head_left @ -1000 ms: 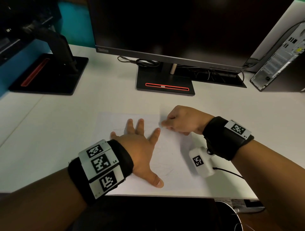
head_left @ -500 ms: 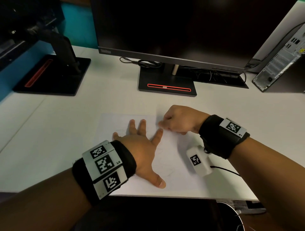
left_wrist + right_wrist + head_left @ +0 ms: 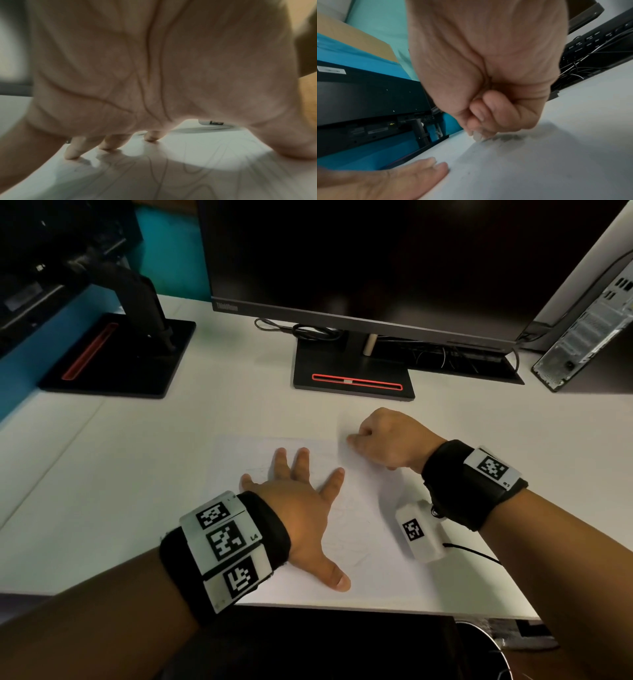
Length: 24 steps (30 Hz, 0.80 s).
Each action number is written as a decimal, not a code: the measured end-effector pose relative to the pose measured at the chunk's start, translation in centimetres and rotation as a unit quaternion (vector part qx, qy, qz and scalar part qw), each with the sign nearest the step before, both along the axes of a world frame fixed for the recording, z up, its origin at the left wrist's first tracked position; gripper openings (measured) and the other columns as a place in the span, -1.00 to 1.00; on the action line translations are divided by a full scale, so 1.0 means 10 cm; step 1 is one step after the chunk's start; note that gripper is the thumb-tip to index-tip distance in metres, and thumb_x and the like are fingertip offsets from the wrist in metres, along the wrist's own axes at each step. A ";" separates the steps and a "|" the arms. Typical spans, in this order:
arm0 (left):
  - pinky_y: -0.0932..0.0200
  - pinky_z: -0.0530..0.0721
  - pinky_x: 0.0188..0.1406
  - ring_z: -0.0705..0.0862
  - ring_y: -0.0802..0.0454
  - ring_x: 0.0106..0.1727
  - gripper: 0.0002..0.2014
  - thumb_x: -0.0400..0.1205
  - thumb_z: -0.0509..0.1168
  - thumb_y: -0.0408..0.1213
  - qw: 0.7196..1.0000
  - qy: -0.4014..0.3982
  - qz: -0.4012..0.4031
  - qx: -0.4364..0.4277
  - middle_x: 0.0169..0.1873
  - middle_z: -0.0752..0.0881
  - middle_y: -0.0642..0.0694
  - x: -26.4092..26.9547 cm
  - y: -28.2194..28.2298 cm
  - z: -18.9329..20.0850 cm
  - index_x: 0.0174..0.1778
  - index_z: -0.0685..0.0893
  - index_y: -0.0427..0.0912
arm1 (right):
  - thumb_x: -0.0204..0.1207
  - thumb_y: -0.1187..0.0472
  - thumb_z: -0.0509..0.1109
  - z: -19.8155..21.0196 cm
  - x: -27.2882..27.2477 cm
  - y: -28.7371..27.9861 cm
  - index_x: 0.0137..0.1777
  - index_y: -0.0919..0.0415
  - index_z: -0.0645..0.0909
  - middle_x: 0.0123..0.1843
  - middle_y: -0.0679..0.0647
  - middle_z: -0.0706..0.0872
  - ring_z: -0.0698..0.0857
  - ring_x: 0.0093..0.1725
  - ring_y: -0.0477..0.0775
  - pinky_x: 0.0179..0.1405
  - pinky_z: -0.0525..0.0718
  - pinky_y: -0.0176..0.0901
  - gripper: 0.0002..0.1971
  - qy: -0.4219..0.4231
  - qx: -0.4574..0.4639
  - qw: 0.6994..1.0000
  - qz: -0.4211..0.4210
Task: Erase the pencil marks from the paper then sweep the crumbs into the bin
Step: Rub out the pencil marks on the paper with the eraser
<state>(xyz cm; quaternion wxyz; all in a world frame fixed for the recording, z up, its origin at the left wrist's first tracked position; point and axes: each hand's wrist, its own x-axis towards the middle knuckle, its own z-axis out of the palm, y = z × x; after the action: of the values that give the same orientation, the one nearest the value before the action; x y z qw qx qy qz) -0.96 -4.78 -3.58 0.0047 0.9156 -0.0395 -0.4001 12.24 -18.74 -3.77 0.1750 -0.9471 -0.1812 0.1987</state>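
Note:
A white sheet of paper (image 3: 370, 529) with faint pencil scribbles lies on the white desk (image 3: 137, 474). My left hand (image 3: 301, 501) lies flat on the sheet with spread fingers, holding it down; its fingertips (image 3: 72, 155) press the scribbled paper (image 3: 171, 175). My right hand (image 3: 383, 440) is curled at the sheet's far right part and pinches a small whitish eraser (image 3: 476, 136), whose tip touches the paper (image 3: 539, 169). The eraser is hidden in the head view. No crumbs can be made out.
A black monitor stand (image 3: 352, 374) and screen stand behind the paper. A second stand (image 3: 113, 357) is at the far left. A computer case (image 3: 589, 323) is at the far right. A dark bin rim (image 3: 493, 648) shows below the desk's front edge, right.
My right hand has moved slightly up and away along the sheet's far right part. The left hand has stayed flat on the paper.

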 end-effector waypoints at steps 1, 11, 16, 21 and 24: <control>-0.72 -0.01 0.53 -0.56 -0.42 0.63 0.44 0.23 0.41 0.60 1.000 -0.001 -0.001 0.000 0.60 -0.64 -0.24 0.00 0.00 -0.01 0.61 -0.60 0.22 | 0.74 0.03 0.27 0.01 -0.03 -0.01 -0.38 0.23 0.57 -0.44 0.11 0.63 0.56 -0.51 0.03 -0.49 0.52 -0.27 -0.55 0.015 0.019 1.000 0.000; -0.38 0.15 0.68 -0.39 -0.27 0.73 0.53 0.20 0.56 0.46 0.999 -0.012 -0.023 0.021 0.70 -0.48 -0.11 0.08 0.26 0.12 0.70 -0.50 0.08 | 0.70 0.14 0.38 0.26 -0.70 -0.42 -0.03 0.33 0.62 -0.11 0.35 0.82 0.79 -0.20 0.22 -0.18 0.80 -0.06 -0.78 0.288 0.355 0.881 -0.123; -0.31 0.15 0.69 -0.35 -0.26 0.74 0.52 0.20 0.59 0.42 0.999 -0.030 -0.019 0.026 0.72 -0.46 -0.10 0.10 0.35 0.11 0.72 -0.46 0.08 | 0.57 0.14 0.48 0.14 -1.18 -0.50 -0.09 0.26 0.66 0.04 0.49 0.80 0.85 -0.03 0.36 -0.08 0.84 0.00 -0.83 0.452 0.434 0.771 -0.111; -0.35 0.16 0.68 -0.37 -0.25 0.74 0.52 0.18 0.58 0.44 0.999 -0.033 -0.020 0.020 0.71 -0.47 -0.08 0.10 0.35 0.08 0.71 -0.46 0.11 | 0.69 0.11 0.29 -0.16 -1.07 -0.59 0.22 0.48 0.60 0.21 0.54 0.75 0.83 0.14 0.41 0.16 0.81 0.13 -0.62 0.494 0.464 0.693 -0.244; -0.37 0.16 0.68 -0.39 -0.25 0.73 0.52 0.19 0.58 0.44 0.999 -0.027 -0.016 0.012 0.70 -0.49 -0.07 0.09 0.38 0.07 0.71 -0.47 0.13 | 0.79 0.16 0.20 -0.13 -0.77 -0.73 0.07 0.30 0.57 0.17 0.47 0.73 0.82 0.00 0.32 0.17 0.77 0.12 -0.79 0.298 0.597 0.631 -0.395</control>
<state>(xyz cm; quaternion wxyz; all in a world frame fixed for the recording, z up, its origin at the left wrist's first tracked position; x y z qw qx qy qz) -0.01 -0.98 -2.90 -0.0141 0.9255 -0.0499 -0.3753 4.58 -26.01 -5.03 0.8086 -0.5058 0.1936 0.2299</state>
